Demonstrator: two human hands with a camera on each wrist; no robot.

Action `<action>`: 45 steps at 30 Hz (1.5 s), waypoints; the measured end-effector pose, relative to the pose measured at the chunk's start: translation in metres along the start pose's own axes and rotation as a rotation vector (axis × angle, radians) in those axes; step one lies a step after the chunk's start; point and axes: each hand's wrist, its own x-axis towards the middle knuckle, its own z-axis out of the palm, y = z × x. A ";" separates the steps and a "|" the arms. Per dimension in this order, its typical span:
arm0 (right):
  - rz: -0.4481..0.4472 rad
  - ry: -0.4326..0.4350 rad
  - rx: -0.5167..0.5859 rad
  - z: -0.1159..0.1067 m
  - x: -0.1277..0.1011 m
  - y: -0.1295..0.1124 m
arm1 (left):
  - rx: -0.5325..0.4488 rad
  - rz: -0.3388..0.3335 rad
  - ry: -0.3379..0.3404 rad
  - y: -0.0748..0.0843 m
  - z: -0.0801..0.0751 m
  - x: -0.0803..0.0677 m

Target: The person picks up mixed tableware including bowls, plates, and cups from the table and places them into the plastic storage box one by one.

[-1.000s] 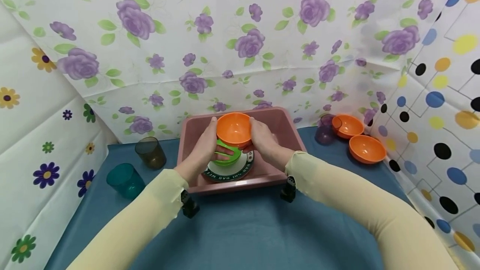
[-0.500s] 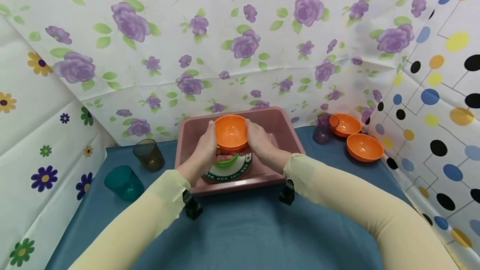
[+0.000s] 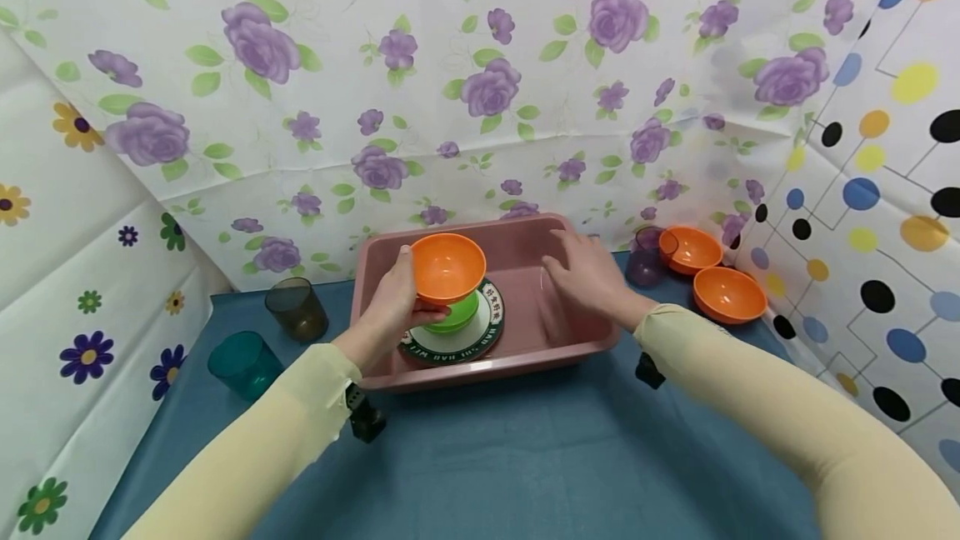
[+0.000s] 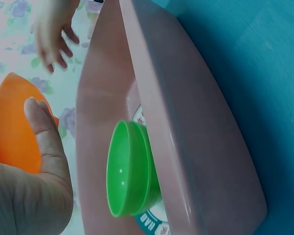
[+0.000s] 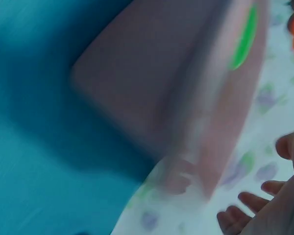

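My left hand (image 3: 390,307) holds an orange bowl (image 3: 447,267) above the pink tub (image 3: 517,350), thumb on its near side; the bowl (image 4: 12,125) and thumb show in the left wrist view. Below it a green bowl (image 3: 457,314) sits on a white plate with a dark green rim (image 3: 480,334) inside the tub; that green bowl (image 4: 130,169) shows from the side in the left wrist view. My right hand (image 3: 592,273) is open with fingers spread over the tub's right half, holding nothing. The right wrist view is blurred; the fingers (image 5: 245,205) and the tub (image 5: 161,78) show.
Two orange bowls (image 3: 690,248) (image 3: 729,294) and a purple cup (image 3: 645,261) stand at the right on the blue cloth. A smoky brown cup (image 3: 297,311) and a teal cup (image 3: 246,365) stand at the left. Patterned sheets wall in the back and sides.
My right hand let go of the orange bowl and moved right over the tub. My left hand now holds the bowl alone, shifted slightly left. The green bowl is uncovered.
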 end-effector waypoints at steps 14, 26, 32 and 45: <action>0.161 -0.199 0.060 0.014 -0.003 0.049 | 0.038 0.005 0.011 -0.005 -0.014 0.002; 0.167 -0.200 0.037 0.021 -0.001 0.049 | 0.053 0.027 0.000 -0.005 -0.017 0.003; 0.162 -0.196 0.059 0.020 -0.003 0.049 | 0.135 0.057 -0.018 -0.002 -0.020 0.006; 0.163 -0.190 0.049 0.024 -0.001 0.050 | 0.616 0.174 0.097 0.005 -0.031 0.024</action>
